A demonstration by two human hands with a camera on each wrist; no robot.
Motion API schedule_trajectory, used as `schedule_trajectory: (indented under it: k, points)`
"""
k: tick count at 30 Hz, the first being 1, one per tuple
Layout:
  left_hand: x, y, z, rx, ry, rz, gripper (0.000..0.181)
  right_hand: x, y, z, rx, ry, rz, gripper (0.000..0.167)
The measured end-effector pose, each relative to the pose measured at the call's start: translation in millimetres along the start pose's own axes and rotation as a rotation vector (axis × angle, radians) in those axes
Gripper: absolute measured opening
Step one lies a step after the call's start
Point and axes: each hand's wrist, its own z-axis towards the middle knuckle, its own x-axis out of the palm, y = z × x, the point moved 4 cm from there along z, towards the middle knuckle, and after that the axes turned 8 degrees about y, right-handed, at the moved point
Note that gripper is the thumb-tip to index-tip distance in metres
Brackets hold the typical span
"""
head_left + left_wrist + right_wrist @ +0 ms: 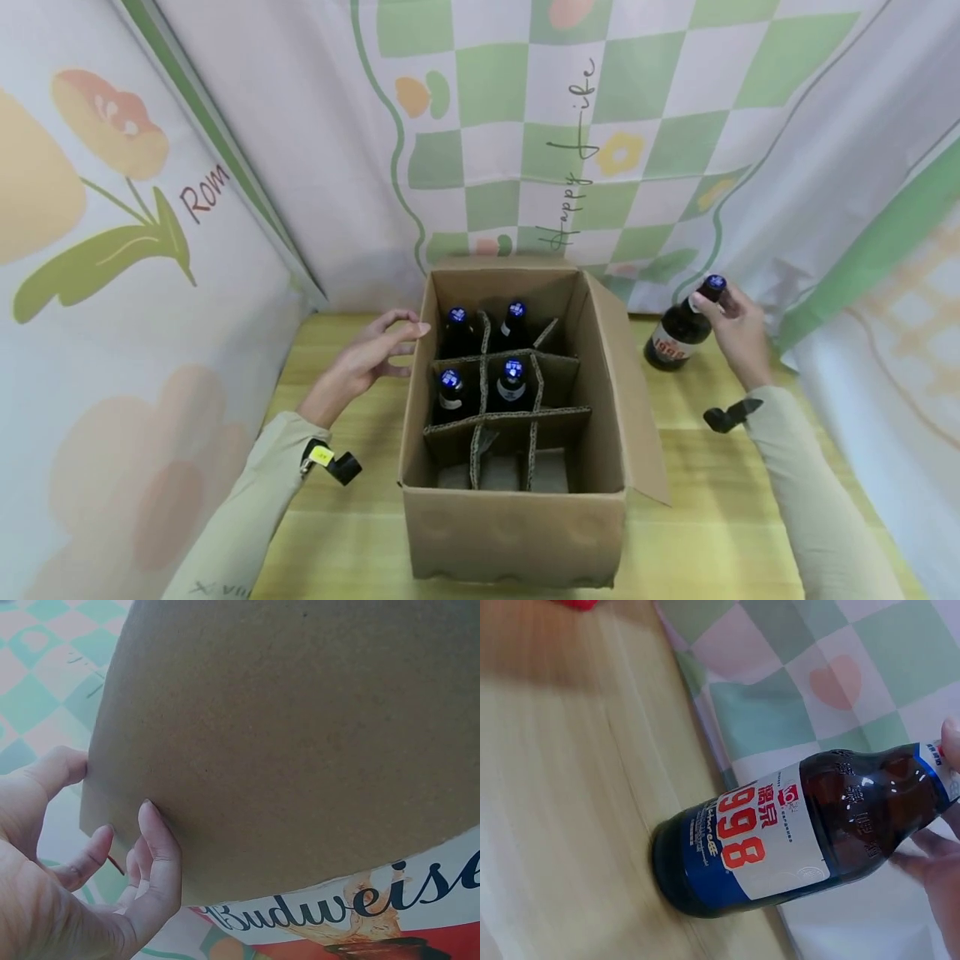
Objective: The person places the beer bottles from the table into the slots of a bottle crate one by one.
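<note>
My right hand (pixel 738 329) grips a brown beer bottle (pixel 675 333) by its neck, right of the cardboard box (pixel 517 529). A white and blue label with a red "1998" faces the right wrist view on that bottle (pixel 772 840). Its base is at or just above the tabletop; I cannot tell which. My left hand (pixel 371 354) touches the box's upper left edge with fingers loosely bent. Close up, those fingers (pixel 159 847) lie against plain brown cardboard (pixel 285 750). Several blue-capped bottles (pixel 512 379) stand upright in the box's left and middle compartments.
Cardboard dividers (pixel 517 421) split the box; the front row and right column show no bottles. An outer flap (pixel 637 417) leans out on the right. The wooden table (pixel 337 517) meets patterned curtains (pixel 495 133) at the back and sides.
</note>
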Motion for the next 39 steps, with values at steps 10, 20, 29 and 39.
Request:
schedule_trajectory:
  k: [10,20,29,39]
  points:
    - [1.3,-0.3,1.3,0.005,-0.005,-0.013,0.034,-3.4,-7.9,5.9,0.045,-0.069,0.097,0.033]
    - [3.4,-3.2,2.7,0.004,0.011,0.005,0.034,-8.4,4.3,-11.1,0.285,-0.167,0.51,0.065]
    - [1.6,-2.7,-0.6,0.004,0.007,0.002,0.034,-8.5,46.5,-7.0,0.325,-0.117,0.487,0.085]
    - [1.4,-2.4,-1.8,0.006,0.002,-0.006,0.034,-2.2,77.6,-9.0,0.344,-0.125,-0.038,0.075]
